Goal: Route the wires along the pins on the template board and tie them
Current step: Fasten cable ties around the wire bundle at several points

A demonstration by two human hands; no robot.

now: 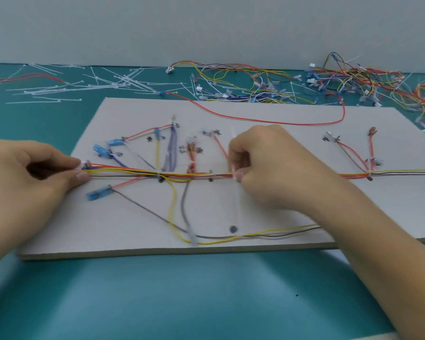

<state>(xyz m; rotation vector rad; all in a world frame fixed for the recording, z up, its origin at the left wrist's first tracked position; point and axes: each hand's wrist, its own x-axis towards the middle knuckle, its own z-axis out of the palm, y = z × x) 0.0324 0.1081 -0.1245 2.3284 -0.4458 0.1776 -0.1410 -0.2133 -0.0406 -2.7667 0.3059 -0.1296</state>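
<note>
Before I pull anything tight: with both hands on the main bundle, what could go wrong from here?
1. The left hand and right hand both pinch the main bundle; a hard pull may lift it off the dark pin between them.
2. The loose red wire lies unrouted across the far side of the board and could be missed.

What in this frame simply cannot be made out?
Head view:
Whether a tie sits under the right hand's grip on the wire bundle: its fingers cover it.
The bundle's right end: cut off by the frame edge.
The black markings on the template board: too small and blurred.
</note>
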